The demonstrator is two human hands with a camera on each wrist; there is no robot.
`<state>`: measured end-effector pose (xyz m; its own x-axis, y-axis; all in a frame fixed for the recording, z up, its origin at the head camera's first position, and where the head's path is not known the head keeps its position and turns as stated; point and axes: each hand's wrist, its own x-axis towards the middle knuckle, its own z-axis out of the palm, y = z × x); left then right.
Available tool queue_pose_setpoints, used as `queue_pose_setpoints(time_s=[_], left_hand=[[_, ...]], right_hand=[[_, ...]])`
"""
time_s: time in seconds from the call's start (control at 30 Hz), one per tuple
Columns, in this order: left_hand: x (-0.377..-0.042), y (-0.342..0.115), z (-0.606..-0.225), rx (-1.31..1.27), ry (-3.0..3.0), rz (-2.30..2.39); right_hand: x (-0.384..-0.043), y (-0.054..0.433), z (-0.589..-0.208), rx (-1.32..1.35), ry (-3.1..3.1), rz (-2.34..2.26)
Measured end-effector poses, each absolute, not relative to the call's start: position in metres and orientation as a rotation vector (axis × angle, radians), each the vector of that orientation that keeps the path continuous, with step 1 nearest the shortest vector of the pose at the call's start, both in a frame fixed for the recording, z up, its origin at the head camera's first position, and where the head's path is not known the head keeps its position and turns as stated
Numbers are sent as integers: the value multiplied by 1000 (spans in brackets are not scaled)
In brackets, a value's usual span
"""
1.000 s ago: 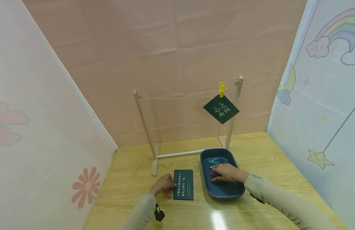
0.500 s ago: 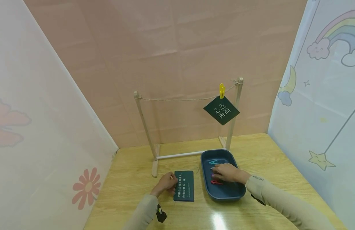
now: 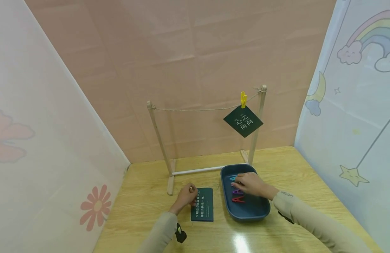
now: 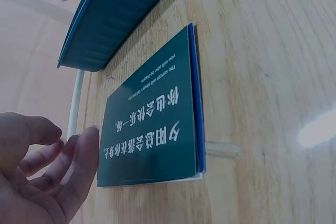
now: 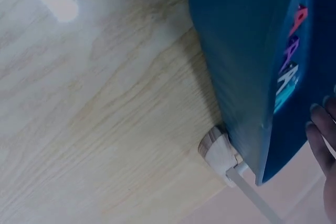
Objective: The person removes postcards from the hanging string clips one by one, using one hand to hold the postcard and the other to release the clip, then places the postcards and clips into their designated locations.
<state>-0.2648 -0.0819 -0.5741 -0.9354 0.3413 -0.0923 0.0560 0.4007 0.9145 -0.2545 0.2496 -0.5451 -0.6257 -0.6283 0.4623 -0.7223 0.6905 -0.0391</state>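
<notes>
My left hand (image 3: 186, 196) hovers at the upper left corner of a stack of dark green printed cards (image 3: 205, 209), its fingers loosely curled. In the left wrist view nothing lies between thumb and fingers, and the fingertips are right at the cards' edge. My right hand (image 3: 251, 184) is over a dark blue tray (image 3: 250, 214), fingers bent down above a row of small clips. Those are a red clip (image 3: 238, 199), a purple clip (image 3: 237, 192), a white clip (image 5: 287, 76) and a cyan clip (image 3: 233, 178). In the right wrist view the fingers are apart from them.
Behind the tray and cards stands a wooden frame (image 3: 158, 135) with a string (image 3: 195, 110) tied across its top. A yellow clip (image 3: 243, 100) pins a dark green card (image 3: 243, 121) on the string, near the right post. Printed cloth walls enclose the wooden table (image 3: 141, 196).
My right hand has shifted toward the back of the tray, uncovering the red and purple clips. My left hand has moved slightly up and right, over the cards' corner.
</notes>
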Motion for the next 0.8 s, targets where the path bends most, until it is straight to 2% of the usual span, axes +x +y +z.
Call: queue_pose_setpoints(time_s=[0.37, 0.8], left_hand=[[-266, -68, -566, 430, 2420, 1674], [-274, -47, -546, 416, 2416, 1711]], right_hand=[[-276, 261, -504, 923, -2247, 178], [-297, 261, -445, 914, -1955, 61]])
